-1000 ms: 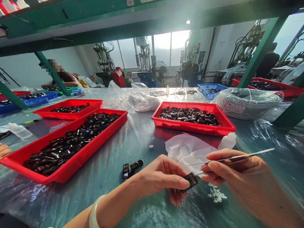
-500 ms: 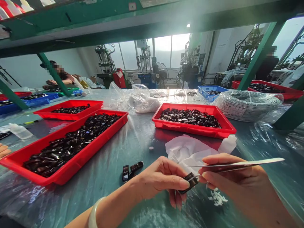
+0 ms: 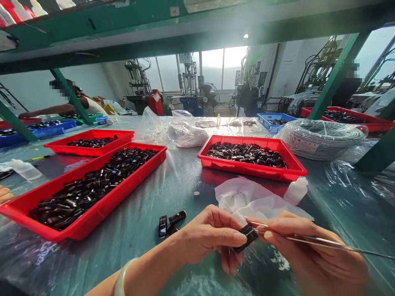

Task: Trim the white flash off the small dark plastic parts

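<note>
Between the thumb and fingers of my left hand (image 3: 212, 236) is a small glossy black part (image 3: 246, 237), held tilted above the table. My right hand (image 3: 311, 242) is closed around metal tweezers (image 3: 321, 242). Their tips are at the right edge of the black part; whether they grip anything is too small to tell. Left of my left wrist lie several similar black parts (image 3: 170, 222) in a small group. Beneath my right hand is a little pile of white bits (image 3: 280, 260), partly hidden by the fingers.
Red trays (image 3: 135, 181) full of black parts stand at the left, and another red tray (image 3: 256, 169) is ahead. White tissue (image 3: 237, 195) and a small white bottle (image 3: 295, 191) lie before it. A wrapped cable coil (image 3: 321, 137) is at right. A green shelf beam (image 3: 123, 28) crosses overhead.
My right hand has turned, so the tweezers now slant down to the right, their tips still at the black part. A co-worker at the far left has stretched an arm out leftward.
</note>
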The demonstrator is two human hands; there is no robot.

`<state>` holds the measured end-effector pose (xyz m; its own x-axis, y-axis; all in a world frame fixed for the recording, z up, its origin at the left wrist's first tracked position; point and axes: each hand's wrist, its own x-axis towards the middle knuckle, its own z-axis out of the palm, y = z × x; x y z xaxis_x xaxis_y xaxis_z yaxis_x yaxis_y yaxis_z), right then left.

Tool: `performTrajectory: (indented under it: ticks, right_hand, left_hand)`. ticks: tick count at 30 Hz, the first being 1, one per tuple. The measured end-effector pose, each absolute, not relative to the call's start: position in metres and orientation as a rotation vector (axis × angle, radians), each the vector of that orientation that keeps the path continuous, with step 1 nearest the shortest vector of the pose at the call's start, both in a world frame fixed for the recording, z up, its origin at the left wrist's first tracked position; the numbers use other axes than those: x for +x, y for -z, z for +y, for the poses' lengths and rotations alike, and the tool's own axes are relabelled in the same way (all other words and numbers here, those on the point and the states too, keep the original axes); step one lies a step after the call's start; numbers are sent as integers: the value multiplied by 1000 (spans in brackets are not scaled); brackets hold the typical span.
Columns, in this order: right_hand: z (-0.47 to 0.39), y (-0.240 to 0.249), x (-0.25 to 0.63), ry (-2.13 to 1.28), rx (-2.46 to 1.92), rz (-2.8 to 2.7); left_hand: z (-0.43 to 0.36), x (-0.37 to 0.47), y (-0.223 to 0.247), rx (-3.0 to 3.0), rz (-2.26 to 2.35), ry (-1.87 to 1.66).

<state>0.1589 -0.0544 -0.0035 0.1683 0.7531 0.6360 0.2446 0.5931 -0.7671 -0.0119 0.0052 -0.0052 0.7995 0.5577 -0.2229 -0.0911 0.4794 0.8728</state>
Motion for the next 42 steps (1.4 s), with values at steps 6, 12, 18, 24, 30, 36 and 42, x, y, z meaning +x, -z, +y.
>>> performTrajectory:
  ticks: [6,12,18,24,30,36,42]
  right_hand:
    - [-50,9,170,-311,-795,-1596]
    - [-49,7,170,-262,-838,-1609]
    - [-49,5,166,-375,-871,-1448]
    - [-51,0,162,-591,-943,-1174]
    - [-46,-6,165,-863,-968,-967]
    - [-36,-1,179,-1012,-891,-1023]
    - [-37,0,179,-1046,-867,-1015]
  left_hand:
    - [6,-11,7,981,523,-440]
    - [5,-11,6,961,533,-452]
    - [4,-10,5,963,531,-467]
    - [4,-11,6,968,523,-448]
    - [5,-12,7,974,506,-445]
    - [6,-12,7,980,510,-447]
    - [7,-12,9,990,503,-434]
